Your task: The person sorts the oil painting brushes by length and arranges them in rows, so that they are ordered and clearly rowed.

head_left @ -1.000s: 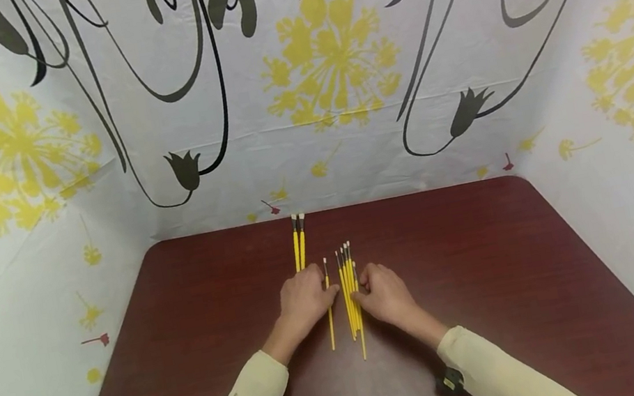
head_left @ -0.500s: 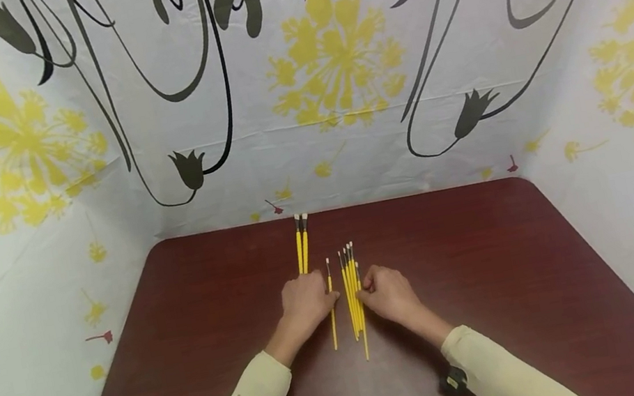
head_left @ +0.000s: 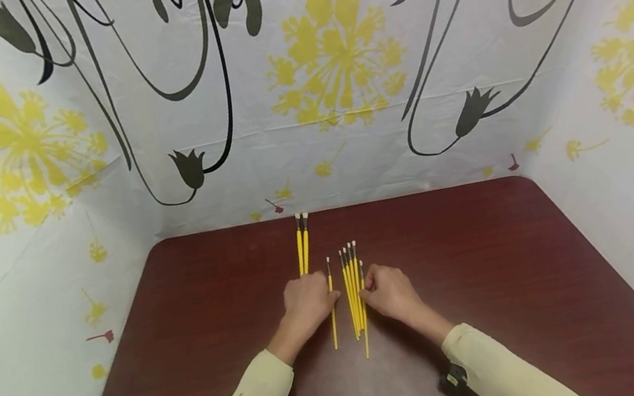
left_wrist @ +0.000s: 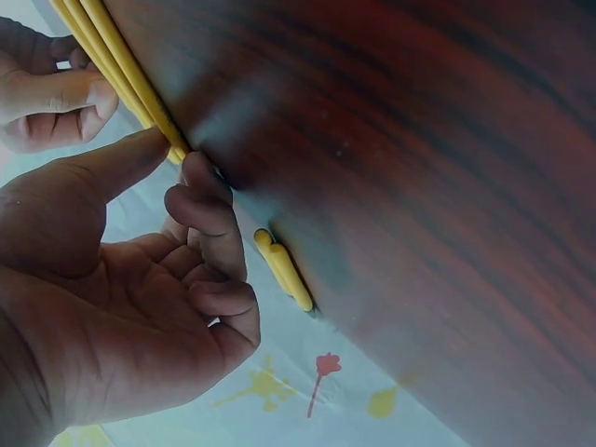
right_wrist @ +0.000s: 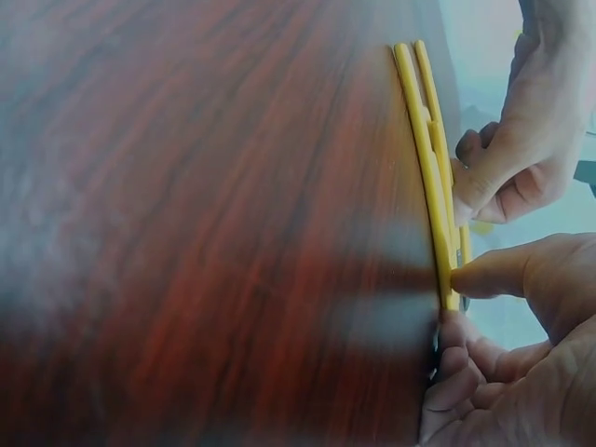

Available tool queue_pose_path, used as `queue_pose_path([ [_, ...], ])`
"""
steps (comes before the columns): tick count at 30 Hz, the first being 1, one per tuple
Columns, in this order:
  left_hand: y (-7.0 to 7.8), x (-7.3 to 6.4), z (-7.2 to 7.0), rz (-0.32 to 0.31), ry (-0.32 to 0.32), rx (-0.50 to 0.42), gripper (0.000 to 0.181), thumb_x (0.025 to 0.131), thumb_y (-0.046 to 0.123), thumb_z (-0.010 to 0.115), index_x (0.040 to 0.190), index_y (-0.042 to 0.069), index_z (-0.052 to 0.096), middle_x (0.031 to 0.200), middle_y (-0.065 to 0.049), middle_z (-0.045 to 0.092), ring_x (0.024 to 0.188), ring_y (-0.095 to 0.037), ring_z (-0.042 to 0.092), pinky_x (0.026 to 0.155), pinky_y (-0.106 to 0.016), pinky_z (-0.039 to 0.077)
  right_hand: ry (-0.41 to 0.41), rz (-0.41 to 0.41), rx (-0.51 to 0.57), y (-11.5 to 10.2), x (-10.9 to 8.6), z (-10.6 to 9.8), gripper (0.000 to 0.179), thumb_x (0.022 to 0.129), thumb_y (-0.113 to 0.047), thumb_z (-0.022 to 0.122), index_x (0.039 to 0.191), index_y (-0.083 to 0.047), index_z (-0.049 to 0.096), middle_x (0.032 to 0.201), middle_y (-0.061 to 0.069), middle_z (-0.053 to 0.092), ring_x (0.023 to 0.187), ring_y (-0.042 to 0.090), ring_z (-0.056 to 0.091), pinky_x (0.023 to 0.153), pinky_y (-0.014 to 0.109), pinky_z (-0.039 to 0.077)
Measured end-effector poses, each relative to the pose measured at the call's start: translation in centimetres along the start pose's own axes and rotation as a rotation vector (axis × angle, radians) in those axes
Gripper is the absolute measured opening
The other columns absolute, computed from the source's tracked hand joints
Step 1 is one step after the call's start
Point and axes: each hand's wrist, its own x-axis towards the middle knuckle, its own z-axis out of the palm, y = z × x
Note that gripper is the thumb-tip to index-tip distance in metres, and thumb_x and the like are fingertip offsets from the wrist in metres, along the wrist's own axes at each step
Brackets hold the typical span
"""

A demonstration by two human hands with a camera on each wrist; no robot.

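My left hand (head_left: 307, 304) holds a thin yellow paintbrush (head_left: 335, 335) between thumb and fingers. To its right, several yellow paintbrushes (head_left: 352, 305) with white tips lie side by side, pointing away from me. At their right edge, my right hand (head_left: 389, 291) pinches the paintbrush (head_left: 367, 345) whose handle end reaches nearest me. In the right wrist view, that thumb (right_wrist: 494, 272) presses the yellow handle, with the fingers below it. Two wider, black-ferruled paintbrushes (head_left: 304, 246) lie beyond the left hand, which hides their lower ends in the head view.
Everything lies on a dark red-brown wooden table (head_left: 210, 280) with rounded far corners. A white cloth (head_left: 259, 158) with flower prints stands around its back and sides. A small black device (head_left: 453, 380) sits at the right sleeve cuff.
The right hand has shifted slightly right, and its paintbrush's tip has moved right with it. The row beside it has spread a little. The left hand stays in nearly the same place.
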Motion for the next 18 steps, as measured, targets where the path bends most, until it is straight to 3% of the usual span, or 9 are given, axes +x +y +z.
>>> queue_pose_path([
  [9,-0.06,0.06,0.37,-0.016,0.008,-0.011,0.049,0.091,0.042,0.081,0.058,0.017,0.055,0.054,0.004,0.048,0.05,-0.016,0.049,0.046,-0.035,0.04,-0.045,0.02,-0.032,-0.05,0.27,-0.27,0.018,0.087,-0.021,0.078,0.079,-0.015,0.063,0.072,0.0,0.063,0.061,0.017,0.055,0.059,0.03,0.044],
  [18,-0.05,-0.14,0.25,-0.035,-0.023,-0.05,0.048,0.095,0.04,0.077,0.059,0.017,0.056,0.055,0.003,0.046,0.049,-0.015,0.049,0.044,-0.033,0.039,-0.097,0.092,-0.108,-0.65,0.38,-0.94,0.038,0.084,-0.023,0.074,0.051,-0.019,0.055,0.049,-0.008,0.046,0.047,0.013,0.041,0.046,0.029,0.031],
])
